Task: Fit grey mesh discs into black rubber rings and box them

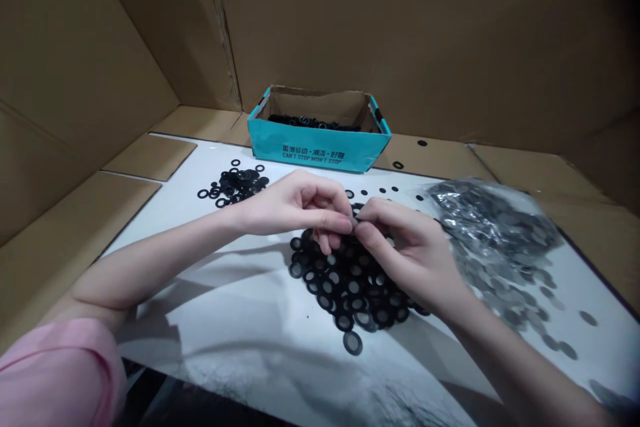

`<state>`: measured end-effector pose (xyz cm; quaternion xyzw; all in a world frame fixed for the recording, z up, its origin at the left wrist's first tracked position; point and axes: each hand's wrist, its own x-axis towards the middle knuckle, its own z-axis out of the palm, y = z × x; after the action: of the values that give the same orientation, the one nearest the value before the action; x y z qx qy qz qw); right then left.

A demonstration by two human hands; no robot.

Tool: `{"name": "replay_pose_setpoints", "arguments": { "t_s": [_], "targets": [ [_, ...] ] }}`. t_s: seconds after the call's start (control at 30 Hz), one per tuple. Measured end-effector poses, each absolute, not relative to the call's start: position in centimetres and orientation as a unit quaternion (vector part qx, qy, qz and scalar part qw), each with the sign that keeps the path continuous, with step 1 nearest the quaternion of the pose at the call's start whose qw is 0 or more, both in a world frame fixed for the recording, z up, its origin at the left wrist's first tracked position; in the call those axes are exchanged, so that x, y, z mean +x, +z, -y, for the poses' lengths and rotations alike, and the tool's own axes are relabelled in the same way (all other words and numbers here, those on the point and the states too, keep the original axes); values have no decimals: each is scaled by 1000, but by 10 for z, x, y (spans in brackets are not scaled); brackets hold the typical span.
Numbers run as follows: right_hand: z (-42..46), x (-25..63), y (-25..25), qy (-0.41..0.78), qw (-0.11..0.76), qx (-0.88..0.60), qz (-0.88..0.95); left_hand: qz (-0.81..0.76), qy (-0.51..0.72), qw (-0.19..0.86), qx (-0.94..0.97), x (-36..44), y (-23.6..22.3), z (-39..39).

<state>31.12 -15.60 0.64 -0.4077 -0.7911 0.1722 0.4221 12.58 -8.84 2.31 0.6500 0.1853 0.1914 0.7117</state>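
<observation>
Two hands meet over the heap of black rubber rings fitted with grey discs (350, 283): our left hand (295, 203) and right hand (410, 250) pinch one small dark ring (355, 221) between fingertips, closed on it. We judge a fitting step underway, calling for steady pressure. Wrists hover above the white tabletop (230, 320), fingers curled inward.

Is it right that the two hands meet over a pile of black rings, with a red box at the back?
Not quite. In the head view the box at the back is teal, not red. The rest holds: the left hand and right hand meet over the pile of black rings.
</observation>
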Motion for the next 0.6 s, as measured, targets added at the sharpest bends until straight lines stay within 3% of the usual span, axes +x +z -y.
{"name": "replay_pose_setpoints", "arguments": {
  "t_s": [0.4,0.6],
  "targets": [
    [158,313,-2,218,426,-393,785,-232,253,639,688,130,22,98],
    [156,311,-3,244,436,-399,769,-202,195,669,689,127,23,94]
  ]
}}
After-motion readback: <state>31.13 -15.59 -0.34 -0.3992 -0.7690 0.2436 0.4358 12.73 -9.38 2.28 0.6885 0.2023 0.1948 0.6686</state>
